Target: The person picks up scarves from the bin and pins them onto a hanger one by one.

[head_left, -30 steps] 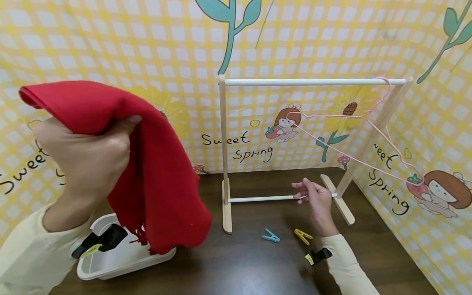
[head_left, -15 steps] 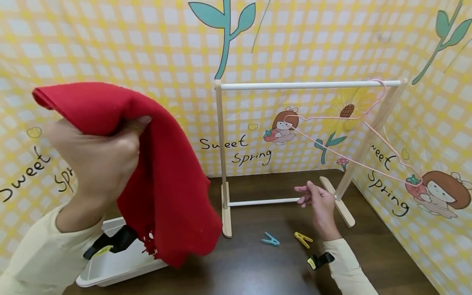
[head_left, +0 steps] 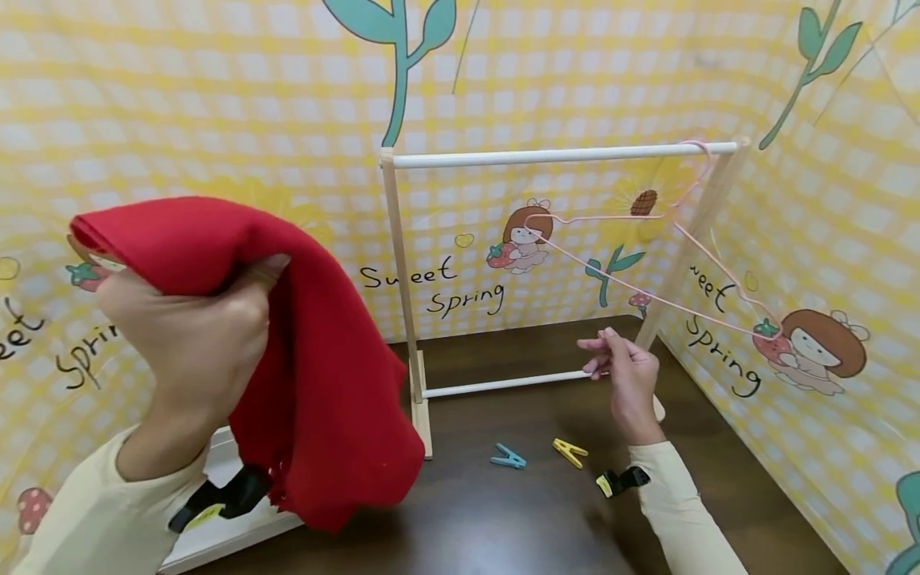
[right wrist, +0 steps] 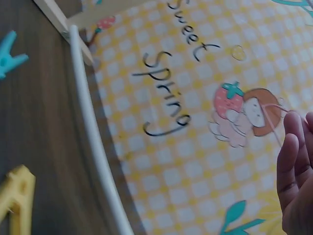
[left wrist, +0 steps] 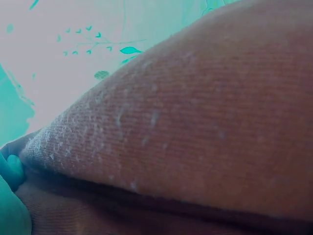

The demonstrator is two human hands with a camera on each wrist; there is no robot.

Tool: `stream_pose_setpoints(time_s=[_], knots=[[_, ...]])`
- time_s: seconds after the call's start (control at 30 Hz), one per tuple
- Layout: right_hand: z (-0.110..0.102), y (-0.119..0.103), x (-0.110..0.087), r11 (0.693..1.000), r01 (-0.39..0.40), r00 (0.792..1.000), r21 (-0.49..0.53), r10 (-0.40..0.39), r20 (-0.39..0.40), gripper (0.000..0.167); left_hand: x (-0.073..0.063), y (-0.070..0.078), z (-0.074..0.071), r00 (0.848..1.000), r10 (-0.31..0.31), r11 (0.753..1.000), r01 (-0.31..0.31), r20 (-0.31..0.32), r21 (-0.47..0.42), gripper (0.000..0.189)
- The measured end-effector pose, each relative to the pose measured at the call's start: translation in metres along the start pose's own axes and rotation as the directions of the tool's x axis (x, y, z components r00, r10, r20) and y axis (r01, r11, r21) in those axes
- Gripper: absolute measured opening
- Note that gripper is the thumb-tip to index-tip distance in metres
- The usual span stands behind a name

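My left hand (head_left: 194, 335) grips the folded red cloth (head_left: 341, 399), which drapes over my fist with its long axis hanging down toward the bench (head_left: 517, 531). The pink hanger (head_left: 611, 217) lies off to the cloth's right and well apart from it, hooked near the right end of the rack's top bar (head_left: 546, 156), its long axis slanting so the right end looks nearer to me. My right hand (head_left: 625, 375), fingers loosely bent and holding nothing, is the nearer one, below the hanger in the head view; I judge that any move between cloth and hanger turns on that sideways gap. The cloth hides most of my left fingers, and with my sleeve it covers much of the white basin (head_left: 237, 537). The left wrist view is nearly all fabric, oddly tinted. In the right wrist view my hand is cut off, and I can't judge its depth from the hanger.
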State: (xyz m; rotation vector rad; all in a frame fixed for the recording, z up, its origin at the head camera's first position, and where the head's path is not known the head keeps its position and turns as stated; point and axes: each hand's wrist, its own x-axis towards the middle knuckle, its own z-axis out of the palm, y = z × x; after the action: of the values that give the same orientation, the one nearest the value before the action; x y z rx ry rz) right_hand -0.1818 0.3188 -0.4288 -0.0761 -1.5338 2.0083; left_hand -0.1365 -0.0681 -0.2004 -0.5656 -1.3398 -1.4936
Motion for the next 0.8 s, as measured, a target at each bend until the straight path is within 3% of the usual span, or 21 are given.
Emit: stream_pose_setpoints(time_s=[0.23, 0.47, 0.7, 0.8], knots=[[-0.01, -0.022, 0.016, 0.987, 0.158, 0.987, 0.035, -0.158, -0.003, 0.035, -0.006, -0.002, 0.003, 1.0, -0.005, 1.0, 0.004, -0.02, -0.002, 0.013], [-0.027, -0.048, 0.037, 0.932, 0.327, 0.945, 0.154, -0.318, -0.08, 0.029, -0.01, -0.007, 0.005, 1.0, 0.001, 1.0, -0.001, 0.003, -0.025, 0.01], [-0.047, -0.068, 0.053, 0.901, 0.419, 0.905, 0.112, -0.406, -0.125, 0.031, -0.013, -0.01, 0.006, 1.0, 0.014, 0.999, -0.013, 0.018, -0.032, 0.003], [-0.051, -0.076, 0.058, 0.875, 0.462, 0.881, 0.143, -0.436, -0.181, 0.029, -0.014, -0.012, 0.008, 0.999, 0.032, 0.999, -0.031, 0.034, -0.035, 0.002]])
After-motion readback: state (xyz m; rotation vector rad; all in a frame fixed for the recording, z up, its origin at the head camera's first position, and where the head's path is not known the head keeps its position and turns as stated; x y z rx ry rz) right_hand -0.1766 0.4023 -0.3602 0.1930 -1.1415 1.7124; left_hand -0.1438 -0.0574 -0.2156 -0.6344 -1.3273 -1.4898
